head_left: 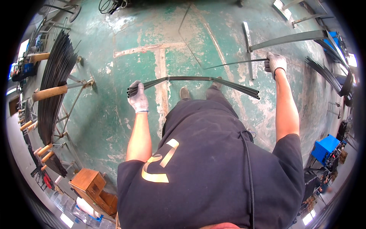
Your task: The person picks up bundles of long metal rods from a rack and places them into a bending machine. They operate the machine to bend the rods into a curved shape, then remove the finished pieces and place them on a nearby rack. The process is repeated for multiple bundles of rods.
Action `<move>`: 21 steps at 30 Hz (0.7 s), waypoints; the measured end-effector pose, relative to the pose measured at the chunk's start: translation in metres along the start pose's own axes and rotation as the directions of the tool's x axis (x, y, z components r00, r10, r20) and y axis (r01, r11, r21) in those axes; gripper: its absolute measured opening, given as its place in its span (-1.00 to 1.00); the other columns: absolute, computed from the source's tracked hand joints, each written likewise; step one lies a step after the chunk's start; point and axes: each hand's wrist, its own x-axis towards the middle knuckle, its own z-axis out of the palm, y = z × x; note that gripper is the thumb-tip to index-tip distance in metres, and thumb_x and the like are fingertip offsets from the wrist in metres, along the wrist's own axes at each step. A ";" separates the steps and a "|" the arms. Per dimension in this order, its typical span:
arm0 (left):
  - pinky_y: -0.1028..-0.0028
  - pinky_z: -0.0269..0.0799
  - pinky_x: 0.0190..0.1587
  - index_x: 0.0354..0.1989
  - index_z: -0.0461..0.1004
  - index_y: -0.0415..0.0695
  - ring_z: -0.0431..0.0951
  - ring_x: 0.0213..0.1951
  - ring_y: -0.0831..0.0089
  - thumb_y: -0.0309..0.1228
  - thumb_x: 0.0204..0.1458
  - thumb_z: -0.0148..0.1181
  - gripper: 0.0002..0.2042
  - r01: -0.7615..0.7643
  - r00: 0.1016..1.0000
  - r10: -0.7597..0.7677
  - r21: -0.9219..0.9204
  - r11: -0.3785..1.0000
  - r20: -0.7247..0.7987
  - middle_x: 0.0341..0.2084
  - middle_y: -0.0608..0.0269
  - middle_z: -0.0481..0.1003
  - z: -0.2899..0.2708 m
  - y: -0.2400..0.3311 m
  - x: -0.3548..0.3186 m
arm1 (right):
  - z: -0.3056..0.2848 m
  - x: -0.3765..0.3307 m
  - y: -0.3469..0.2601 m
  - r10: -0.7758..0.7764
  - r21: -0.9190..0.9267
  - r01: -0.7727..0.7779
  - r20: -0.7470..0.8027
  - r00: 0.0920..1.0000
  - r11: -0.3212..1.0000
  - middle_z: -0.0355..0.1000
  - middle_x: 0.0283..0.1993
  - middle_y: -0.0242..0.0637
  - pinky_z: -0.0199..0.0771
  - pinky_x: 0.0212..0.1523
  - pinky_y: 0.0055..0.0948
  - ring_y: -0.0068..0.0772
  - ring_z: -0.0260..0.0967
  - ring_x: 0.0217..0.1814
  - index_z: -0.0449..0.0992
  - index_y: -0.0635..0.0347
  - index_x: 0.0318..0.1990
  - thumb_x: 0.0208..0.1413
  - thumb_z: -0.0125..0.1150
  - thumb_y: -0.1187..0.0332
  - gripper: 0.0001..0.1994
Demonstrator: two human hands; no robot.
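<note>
My left hand [138, 98], in a pale glove with dark fingers, is closed round one end of a bundle of thin dark metal tubes [190, 78]. The bundle runs across in front of me, bent at two places, its right end free in the air. On the right, my gloved right hand [275, 64] grips the end of a single thin dark tube [232, 63]. That tube goes left from the hand, bends sharply near the middle, then runs away toward the far side with another bend.
Left stands a rack with padded arms [51, 93] carrying many long dark tubes [57, 76]. A grey metal stand [289, 40] and more dark tubes [324, 74] are at right. Also there: a blue box [325, 148], a wooden cabinet [87, 183], the worn green floor [103, 126].
</note>
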 end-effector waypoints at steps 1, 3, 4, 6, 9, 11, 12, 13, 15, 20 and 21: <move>0.47 0.43 -0.08 -0.23 0.54 -0.23 0.52 -0.25 0.50 -0.52 0.01 0.22 -0.85 0.001 1.000 -0.001 -0.014 1.000 -0.002 -0.32 0.25 0.56 0.000 0.001 -0.001 | 0.005 0.000 0.000 -0.033 -0.039 0.033 0.009 0.999 0.999 0.42 -0.58 -0.22 0.40 -0.65 -0.39 -0.40 0.37 -0.64 0.46 0.36 -0.26 0.13 0.11 0.30 -0.76; 0.47 0.43 -0.08 -0.22 0.54 -0.23 0.52 -0.25 0.51 -0.52 0.02 0.22 -0.85 0.000 1.000 0.000 -0.006 1.000 -0.003 -0.32 0.25 0.56 -0.002 -0.001 -0.003 | 0.025 -0.026 -0.018 -0.113 -0.183 0.110 -0.004 0.994 0.977 0.46 -0.54 -0.21 0.43 -0.60 -0.41 -0.41 0.42 -0.60 0.51 0.35 -0.27 0.09 0.14 0.27 -0.74; 0.47 0.43 -0.09 -0.22 0.54 -0.23 0.52 -0.25 0.51 -0.52 0.02 0.22 -0.85 -0.004 1.000 0.005 0.014 1.000 -0.001 -0.32 0.25 0.56 -0.003 -0.003 -0.003 | 0.036 -0.038 -0.025 -0.154 -0.254 0.148 -0.006 0.988 0.956 0.48 -0.52 -0.20 0.44 -0.58 -0.42 -0.42 0.44 -0.58 0.53 0.34 -0.28 0.07 0.15 0.25 -0.73; 0.48 0.43 -0.09 -0.22 0.54 -0.23 0.52 -0.25 0.51 -0.52 0.02 0.22 -0.85 -0.001 1.000 0.001 0.037 0.999 0.004 -0.32 0.25 0.56 -0.004 -0.004 -0.004 | 0.055 -0.048 -0.027 -0.231 -0.465 0.229 0.054 0.971 0.855 0.52 -0.43 -0.06 0.50 -0.29 -0.33 -0.26 0.52 -0.42 0.58 0.27 -0.28 0.05 0.13 0.15 -0.67; 0.49 0.43 -0.09 -0.22 0.54 -0.23 0.52 -0.24 0.51 -0.52 0.02 0.22 -0.85 0.014 1.000 -0.014 0.040 0.999 0.002 -0.31 0.25 0.56 -0.005 -0.002 -0.008 | 0.084 -0.072 -0.023 -0.528 -0.653 0.478 0.138 0.838 0.587 0.50 -0.31 0.02 0.43 -0.10 -0.18 0.04 0.46 -0.18 0.58 0.15 -0.26 0.05 0.13 0.11 -0.70; 0.49 0.43 -0.09 -0.21 0.53 -0.24 0.52 -0.24 0.51 -0.52 0.02 0.22 -0.84 0.010 1.000 -0.010 0.022 1.000 0.003 -0.31 0.25 0.56 -0.005 0.000 -0.010 | 0.103 -0.092 -0.024 -0.541 -0.659 0.517 0.193 0.819 0.547 0.49 -0.29 0.04 0.43 -0.10 -0.13 0.08 0.45 -0.15 0.57 0.10 -0.27 0.07 0.11 0.11 -0.72; 0.49 0.43 -0.09 -0.21 0.53 -0.24 0.52 -0.24 0.51 -0.52 0.03 0.22 -0.84 0.012 1.000 -0.012 0.037 0.999 0.007 -0.31 0.25 0.56 -0.005 0.001 -0.011 | 0.112 -0.107 -0.027 -0.558 -0.631 0.570 0.249 0.791 0.527 0.49 -0.32 0.05 0.43 -0.12 -0.11 0.11 0.45 -0.18 0.56 0.14 -0.32 0.08 0.10 0.12 -0.72; 0.49 0.43 -0.09 -0.21 0.53 -0.24 0.52 -0.24 0.51 -0.52 0.03 0.22 -0.84 0.015 1.000 -0.015 0.053 0.998 0.011 -0.30 0.25 0.56 -0.005 0.003 -0.011 | 0.125 -0.110 -0.023 -0.584 -0.631 0.610 0.290 0.758 0.479 0.48 -0.34 0.07 0.44 -0.14 -0.11 0.12 0.45 -0.20 0.55 0.16 -0.35 0.08 0.10 0.14 -0.73; 0.49 0.43 -0.09 -0.20 0.53 -0.24 0.52 -0.24 0.51 -0.51 0.03 0.22 -0.84 0.019 1.000 -0.020 0.062 0.998 0.019 -0.30 0.25 0.56 -0.007 0.002 -0.012 | 0.148 -0.124 -0.022 -0.587 -0.627 0.667 0.383 0.713 0.401 0.48 -0.38 0.10 0.46 -0.16 -0.10 0.13 0.46 -0.23 0.53 0.20 -0.39 0.09 0.09 0.18 -0.74; 0.49 0.43 -0.10 -0.19 0.53 -0.23 0.52 -0.23 0.52 -0.48 0.05 0.20 -0.83 0.014 0.998 -0.018 0.054 0.998 0.068 -0.29 0.25 0.56 -0.010 0.004 -0.012 | 0.207 -0.154 -0.002 -0.620 -0.470 0.852 0.605 0.500 0.229 0.51 -0.41 -0.02 0.49 -0.28 -0.10 0.05 0.50 -0.32 0.54 0.17 -0.37 0.03 0.10 0.28 -0.83; 0.48 0.42 -0.09 -0.19 0.53 -0.23 0.52 -0.23 0.51 -0.48 0.05 0.20 -0.83 0.018 0.997 -0.022 0.053 0.998 0.076 -0.29 0.25 0.55 -0.011 0.005 -0.012 | 0.217 -0.163 -0.002 -0.608 -0.447 0.865 0.628 0.486 0.228 0.51 -0.42 -0.01 0.50 -0.30 -0.10 0.05 0.50 -0.34 0.52 0.18 -0.38 0.01 0.08 0.32 -0.85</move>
